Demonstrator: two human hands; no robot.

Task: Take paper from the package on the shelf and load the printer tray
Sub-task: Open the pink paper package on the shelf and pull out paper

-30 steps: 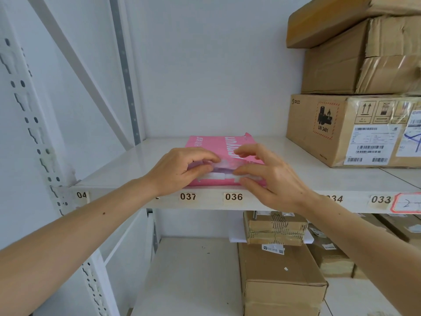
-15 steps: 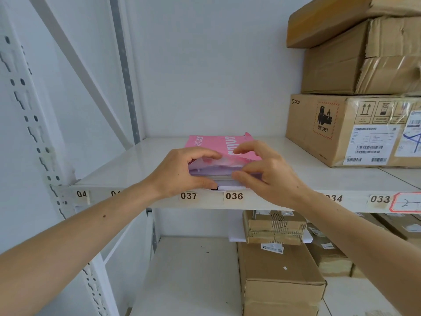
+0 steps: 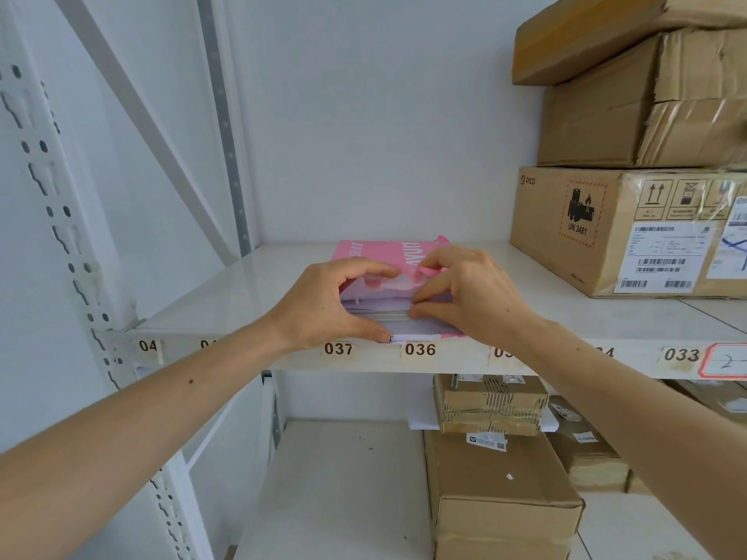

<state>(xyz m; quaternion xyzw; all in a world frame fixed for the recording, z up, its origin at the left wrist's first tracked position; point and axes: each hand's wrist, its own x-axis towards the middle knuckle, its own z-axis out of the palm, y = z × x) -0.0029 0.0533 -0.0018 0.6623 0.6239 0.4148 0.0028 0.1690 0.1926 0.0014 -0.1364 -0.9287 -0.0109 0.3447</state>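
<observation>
A pink paper package (image 3: 380, 252) lies flat on the white shelf (image 3: 226, 301), its torn open end facing me above labels 037 and 036. White sheets (image 3: 380, 303) show inside the opening. My left hand (image 3: 327, 305) holds the left corner of the stack, thumb under at the shelf edge, fingers on top. My right hand (image 3: 465, 293) pinches the pink wrapper flap with thumb and forefinger and lifts it, while its other fingers rest on the paper's right side. No printer is in view.
Stacked cardboard boxes (image 3: 630, 228) fill the right of the same shelf, close to my right hand. More boxes (image 3: 497, 478) sit on the lower shelf. A perforated white upright (image 3: 60, 236) and diagonal brace stand at the left.
The wrapper's open end has been lifted higher, exposing more white sheets. My left thumb has slid under the stack's front corner, and both hands have shifted slightly toward me.
</observation>
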